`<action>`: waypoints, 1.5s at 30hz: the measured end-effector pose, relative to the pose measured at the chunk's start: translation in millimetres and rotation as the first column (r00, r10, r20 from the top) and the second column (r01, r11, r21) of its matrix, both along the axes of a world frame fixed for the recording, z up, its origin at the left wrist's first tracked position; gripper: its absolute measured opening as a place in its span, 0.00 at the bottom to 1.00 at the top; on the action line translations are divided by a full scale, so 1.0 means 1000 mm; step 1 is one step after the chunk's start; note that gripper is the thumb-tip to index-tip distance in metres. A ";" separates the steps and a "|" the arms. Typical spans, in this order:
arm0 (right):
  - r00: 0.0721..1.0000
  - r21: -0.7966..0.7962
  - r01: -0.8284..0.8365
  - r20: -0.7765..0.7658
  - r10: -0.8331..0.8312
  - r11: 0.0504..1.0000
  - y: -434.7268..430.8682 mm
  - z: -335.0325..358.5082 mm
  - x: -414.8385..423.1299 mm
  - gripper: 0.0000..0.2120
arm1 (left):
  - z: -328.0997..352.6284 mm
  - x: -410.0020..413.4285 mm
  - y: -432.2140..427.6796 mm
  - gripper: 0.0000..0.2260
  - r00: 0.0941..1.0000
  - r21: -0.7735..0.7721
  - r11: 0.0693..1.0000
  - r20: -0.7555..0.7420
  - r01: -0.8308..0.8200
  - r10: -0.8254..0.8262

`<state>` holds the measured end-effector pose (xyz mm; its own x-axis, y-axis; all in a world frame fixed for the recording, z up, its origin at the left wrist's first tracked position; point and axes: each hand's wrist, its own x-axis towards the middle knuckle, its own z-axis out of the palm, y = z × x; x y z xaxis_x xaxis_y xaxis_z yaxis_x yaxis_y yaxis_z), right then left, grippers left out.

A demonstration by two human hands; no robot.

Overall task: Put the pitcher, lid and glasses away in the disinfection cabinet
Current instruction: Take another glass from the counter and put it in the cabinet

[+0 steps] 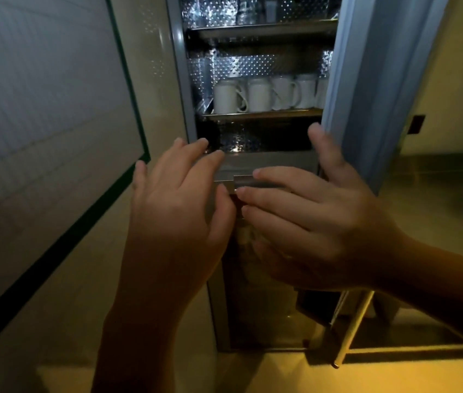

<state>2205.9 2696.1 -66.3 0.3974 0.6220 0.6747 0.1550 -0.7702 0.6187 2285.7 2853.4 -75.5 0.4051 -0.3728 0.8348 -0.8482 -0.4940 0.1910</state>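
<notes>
The disinfection cabinet (pixel 179 80) stands open in front of me, its door (pixel 366 80) swung out to the right. Several white mugs (pixel 255 95) stand in a row on the middle shelf (pixel 261 114). Both hands are raised before the cabinet's lower front with straight fingers and hold nothing. My left hand (pixel 176 199) hovers at the left frame edge. My right hand (pixel 315 222) covers a metal handle (pixel 245 181), its thumb up by the door edge. No pitcher, lid or glasses can be made out; items on the top shelf are too blurred to tell.
A white wall panel with a dark green border (pixel 54 137) lies to the left. A steel counter (pixel 451 171) runs at the right, with a thin metal leg (pixel 352 330) below it. The floor (pixel 167 375) is yellowish.
</notes>
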 end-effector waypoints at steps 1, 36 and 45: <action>0.999 -0.002 -0.035 -0.016 0.035 0.999 0.001 0.000 0.003 0.15 | -0.001 0.001 0.001 0.18 1.000 -0.003 1.000 -0.011 -0.008 0.008; 0.920 0.299 -0.068 -0.351 0.176 0.952 -0.069 -0.057 0.097 0.13 | -0.048 0.037 -0.051 0.16 0.994 0.100 0.989 0.047 -0.106 0.102; 0.937 0.433 0.074 -0.338 0.086 0.898 -0.073 -0.069 0.119 0.17 | -0.051 0.061 -0.075 0.16 0.998 0.077 0.995 0.014 -0.056 0.055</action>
